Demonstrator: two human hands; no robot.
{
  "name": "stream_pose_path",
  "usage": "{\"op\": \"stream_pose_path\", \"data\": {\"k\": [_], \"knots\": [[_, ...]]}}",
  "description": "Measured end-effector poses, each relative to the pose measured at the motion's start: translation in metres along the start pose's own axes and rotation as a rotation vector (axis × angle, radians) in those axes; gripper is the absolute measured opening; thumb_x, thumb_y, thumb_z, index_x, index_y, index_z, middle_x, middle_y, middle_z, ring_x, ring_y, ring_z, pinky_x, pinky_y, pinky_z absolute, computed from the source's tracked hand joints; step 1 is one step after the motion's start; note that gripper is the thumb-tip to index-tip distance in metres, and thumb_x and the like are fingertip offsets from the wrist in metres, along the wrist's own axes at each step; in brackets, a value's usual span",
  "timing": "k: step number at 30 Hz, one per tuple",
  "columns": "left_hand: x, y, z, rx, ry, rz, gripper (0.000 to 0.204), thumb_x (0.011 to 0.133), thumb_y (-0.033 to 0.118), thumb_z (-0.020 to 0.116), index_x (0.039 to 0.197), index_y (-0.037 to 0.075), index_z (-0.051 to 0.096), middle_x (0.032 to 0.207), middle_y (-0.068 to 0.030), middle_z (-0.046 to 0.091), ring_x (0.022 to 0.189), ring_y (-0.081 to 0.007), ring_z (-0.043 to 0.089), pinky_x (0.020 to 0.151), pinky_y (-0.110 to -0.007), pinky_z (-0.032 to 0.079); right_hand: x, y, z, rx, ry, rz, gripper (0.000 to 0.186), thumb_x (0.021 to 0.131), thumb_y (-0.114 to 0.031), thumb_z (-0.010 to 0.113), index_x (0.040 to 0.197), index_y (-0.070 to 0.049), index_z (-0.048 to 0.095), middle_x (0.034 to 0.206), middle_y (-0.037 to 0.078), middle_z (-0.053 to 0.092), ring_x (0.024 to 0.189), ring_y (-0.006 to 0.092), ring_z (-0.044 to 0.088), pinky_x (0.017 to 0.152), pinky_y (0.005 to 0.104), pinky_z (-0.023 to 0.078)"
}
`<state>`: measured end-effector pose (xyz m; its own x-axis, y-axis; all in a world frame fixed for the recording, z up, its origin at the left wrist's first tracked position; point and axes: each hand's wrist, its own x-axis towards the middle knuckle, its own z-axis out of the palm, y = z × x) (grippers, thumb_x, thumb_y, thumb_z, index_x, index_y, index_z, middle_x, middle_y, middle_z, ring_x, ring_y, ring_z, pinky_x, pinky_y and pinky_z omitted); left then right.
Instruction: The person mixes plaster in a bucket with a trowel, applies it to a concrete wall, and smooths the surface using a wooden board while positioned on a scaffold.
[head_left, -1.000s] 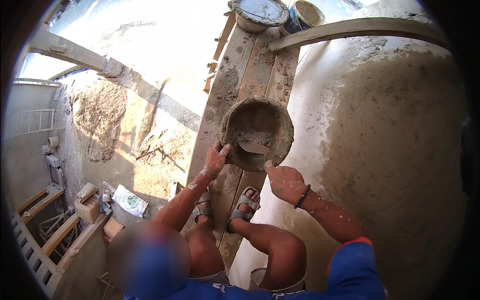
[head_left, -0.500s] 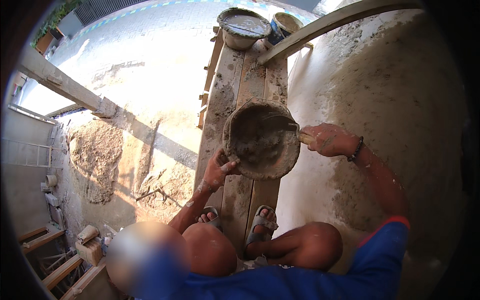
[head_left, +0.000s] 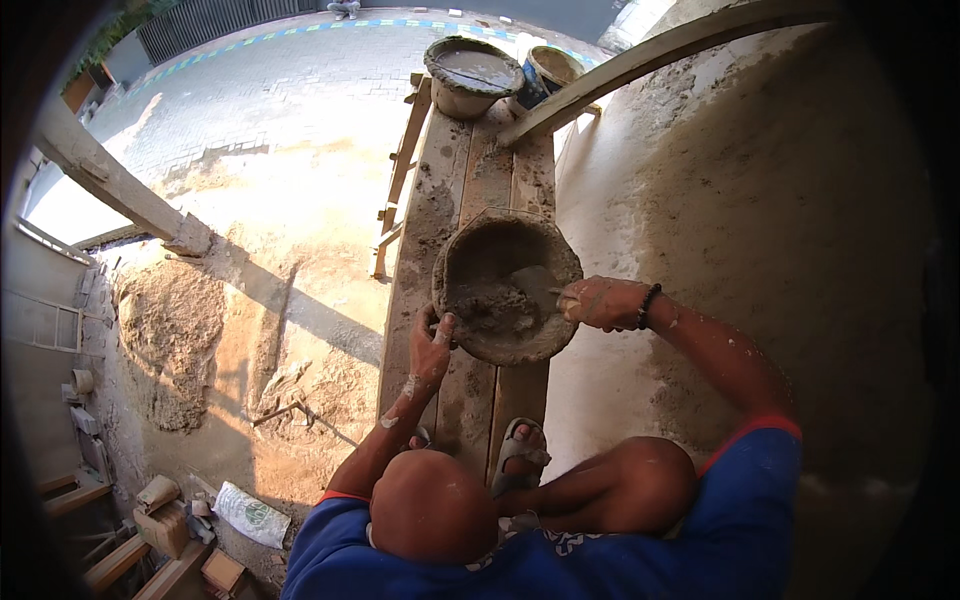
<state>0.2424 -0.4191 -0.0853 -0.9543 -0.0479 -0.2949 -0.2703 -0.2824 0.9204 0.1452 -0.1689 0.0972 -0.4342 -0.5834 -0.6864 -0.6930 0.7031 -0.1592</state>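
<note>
A mortar-caked bucket [head_left: 508,351] holding wet grey mortar [head_left: 497,304] sits on a narrow plank platform [head_left: 420,255] in front of me. My left hand [head_left: 435,338] grips its left rim, thumb near the top edge. My right hand [head_left: 603,303] is closed on the handle of a trowel [head_left: 532,287], whose blade lies down in the mortar on the bucket's right side. My knees and one sandalled foot [head_left: 520,455] show on and over the planks below the bucket.
Two buckets [head_left: 470,78] stand at the platform's far end beside a slanting timber [head_left: 670,55]. A plastered wall [head_left: 750,250] fills the right. Lower left are mortar heaps [head_left: 170,340], a white sack [head_left: 250,515] and timber frames. A distant person [head_left: 345,8] is on the paving.
My right hand went up along the bucket's right side holding the trowel, then inward, the blade now lower in the mortar. My left hand stays on the rim. The view has shifted.
</note>
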Motion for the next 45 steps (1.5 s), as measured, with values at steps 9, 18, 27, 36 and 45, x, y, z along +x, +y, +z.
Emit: {"op": "stream_pose_path", "data": {"k": [9,18,27,36,45], "knots": [[0.047,0.025,0.013,-0.289,-0.133,-0.013,0.058,0.094,0.023,0.058,0.138,-0.005,0.035,0.133,-0.0173,0.049,0.121,-0.0247,0.049,0.102,-0.036,0.040,0.018,-0.048,0.038,-0.008,0.367,0.183,0.011,0.076,-0.012,0.059,0.078,-0.002,0.065,0.079,0.018,0.068,0.078,0.0326,0.068,0.068,0.0435,0.054],[0.057,0.005,0.005,-0.251,-0.147,0.032,0.069,0.091,0.020,0.059,0.144,-0.008,0.023,0.139,-0.0242,0.039,0.123,-0.0306,0.046,0.105,-0.036,0.037,-0.011,-0.026,0.012,-0.140,0.298,0.121,0.013,0.072,-0.014,0.062,0.078,-0.002,0.061,0.069,0.017,0.065,0.071,0.0329,0.067,0.061,0.0425,0.054],[0.016,0.026,0.062,-0.212,-0.026,-0.045,0.075,0.090,0.023,0.060,0.146,-0.003,0.018,0.139,-0.0236,0.037,0.120,-0.0335,0.047,0.101,-0.042,0.041,0.034,0.011,0.045,-0.213,0.307,0.305,0.020,0.069,-0.019,0.064,0.081,-0.004,0.071,0.081,0.015,0.070,0.077,0.0305,0.070,0.060,0.0432,0.056],[0.026,0.005,0.043,0.296,0.212,0.159,0.061,0.091,0.022,0.059,0.139,-0.005,0.032,0.130,-0.0215,0.047,0.114,-0.0292,0.051,0.097,-0.036,0.042,0.031,0.001,0.052,-0.065,0.226,0.078,0.021,0.079,-0.018,0.057,0.079,-0.002,0.071,0.083,0.015,0.069,0.081,0.0336,0.068,0.068,0.0448,0.055],[0.032,-0.004,0.030,-0.412,-0.011,0.030,0.043,0.092,0.010,0.058,0.130,0.003,0.040,0.118,-0.0134,0.055,0.102,-0.0219,0.057,0.086,-0.033,0.050,-0.052,-0.060,0.011,-0.009,0.245,0.222,0.017,0.086,-0.020,0.053,0.095,-0.006,0.059,0.070,0.018,0.063,0.069,0.0360,0.064,0.064,0.0476,0.052]]}}
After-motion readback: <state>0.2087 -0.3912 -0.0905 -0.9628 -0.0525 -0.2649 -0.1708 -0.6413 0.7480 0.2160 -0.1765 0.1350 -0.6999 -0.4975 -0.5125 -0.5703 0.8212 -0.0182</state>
